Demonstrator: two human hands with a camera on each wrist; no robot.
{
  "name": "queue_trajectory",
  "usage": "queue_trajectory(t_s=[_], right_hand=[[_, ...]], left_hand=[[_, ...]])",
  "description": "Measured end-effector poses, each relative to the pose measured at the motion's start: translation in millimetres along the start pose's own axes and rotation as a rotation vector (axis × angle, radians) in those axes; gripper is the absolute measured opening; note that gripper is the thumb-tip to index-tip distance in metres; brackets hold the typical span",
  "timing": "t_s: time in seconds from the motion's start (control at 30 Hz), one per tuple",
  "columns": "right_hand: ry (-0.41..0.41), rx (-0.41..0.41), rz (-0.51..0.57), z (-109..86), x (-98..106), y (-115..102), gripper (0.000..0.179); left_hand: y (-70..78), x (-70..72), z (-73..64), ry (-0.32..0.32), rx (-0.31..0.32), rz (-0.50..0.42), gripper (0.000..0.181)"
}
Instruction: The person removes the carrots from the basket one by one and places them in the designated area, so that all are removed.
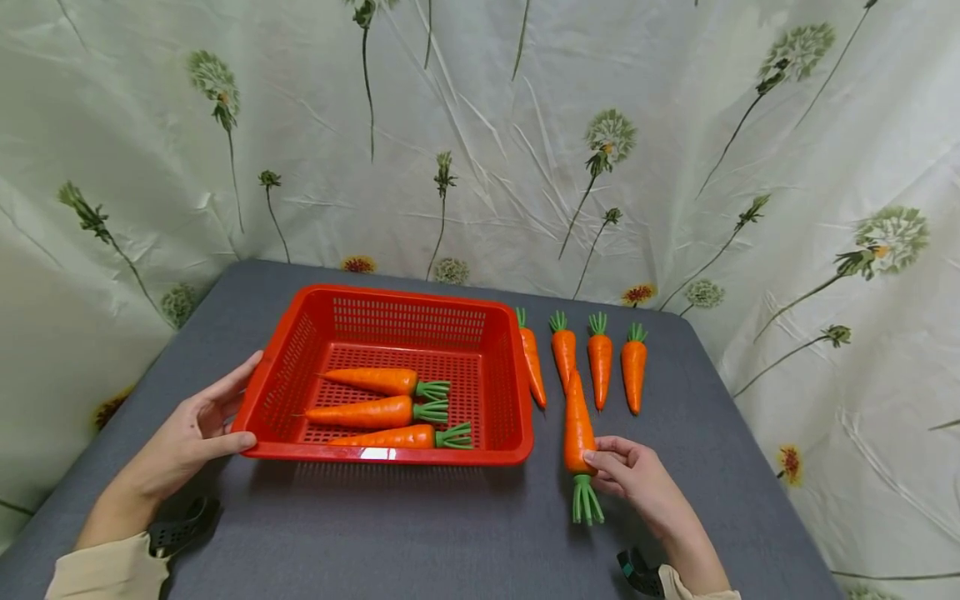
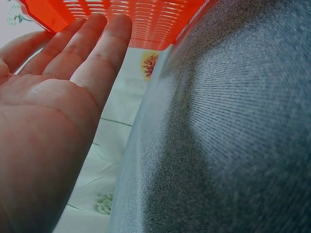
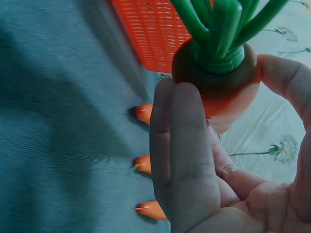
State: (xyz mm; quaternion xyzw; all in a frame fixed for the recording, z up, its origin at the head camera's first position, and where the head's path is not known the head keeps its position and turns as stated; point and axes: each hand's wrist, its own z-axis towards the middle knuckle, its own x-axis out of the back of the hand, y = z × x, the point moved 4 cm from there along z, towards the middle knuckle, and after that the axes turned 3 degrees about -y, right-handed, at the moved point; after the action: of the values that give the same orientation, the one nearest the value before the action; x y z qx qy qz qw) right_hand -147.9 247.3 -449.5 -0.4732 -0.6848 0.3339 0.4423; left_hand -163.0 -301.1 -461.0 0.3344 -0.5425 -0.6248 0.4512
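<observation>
A red plastic basket point(image 1: 401, 457) sits on the grey table, and three orange carrots with green tops lie in it, such as the middle carrot point(image 1: 360, 412). My left hand point(image 1: 176, 433) holds the basket at its left front corner, thumb on the rim and fingers along the outer side point(image 2: 141, 22). To the right of the basket, my right hand point(image 1: 637, 479) pinches a carrot point(image 1: 578, 425) near its thick end. That carrot's green stems point(image 3: 223, 29) point toward me and its tip points away.
Several more carrots stand in a row right of the basket, tips toward me, among them the rightmost carrot point(image 1: 633, 375). The held carrot overlaps one of them in the head view. A white curtain with dandelion print point(image 1: 480, 150) hangs behind the grey table point(image 1: 375, 533).
</observation>
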Motion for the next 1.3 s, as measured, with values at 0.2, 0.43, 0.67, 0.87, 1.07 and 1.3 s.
queue_trajectory(t_s=[0.2, 0.43, 0.67, 0.87, 1.07, 1.3], right_hand=[[-0.020, -0.039, -0.027, -2.2, -13, 16, 0.049], [-0.050, -0.083, -0.059, -1.7, -25, 29, 0.048], [-0.069, -0.098, -0.069, -4.3, -32, 32, 0.045], [-0.056, -0.117, -0.102, -6.9, -32, 33, 0.044], [-0.030, -0.122, -0.143, -9.3, -33, 33, 0.044], [-0.007, -0.127, -0.203, -10.2, -34, 29, 0.047]], left_hand=[[0.0, -0.1, 0.7, -0.010, 0.002, -0.017, 0.092], [0.4, -0.5, 0.3, -0.005, 0.000, -0.002, 0.092], [2.1, -1.3, -0.4, -0.001, 0.005, 0.015, 0.091], [0.7, -0.6, -0.2, -0.007, -0.003, 0.000, 0.091], [-0.5, 0.1, -0.1, -0.011, -0.013, -0.008, 0.091], [0.6, -0.7, 0.0, -0.009, -0.017, -0.013, 0.091]])
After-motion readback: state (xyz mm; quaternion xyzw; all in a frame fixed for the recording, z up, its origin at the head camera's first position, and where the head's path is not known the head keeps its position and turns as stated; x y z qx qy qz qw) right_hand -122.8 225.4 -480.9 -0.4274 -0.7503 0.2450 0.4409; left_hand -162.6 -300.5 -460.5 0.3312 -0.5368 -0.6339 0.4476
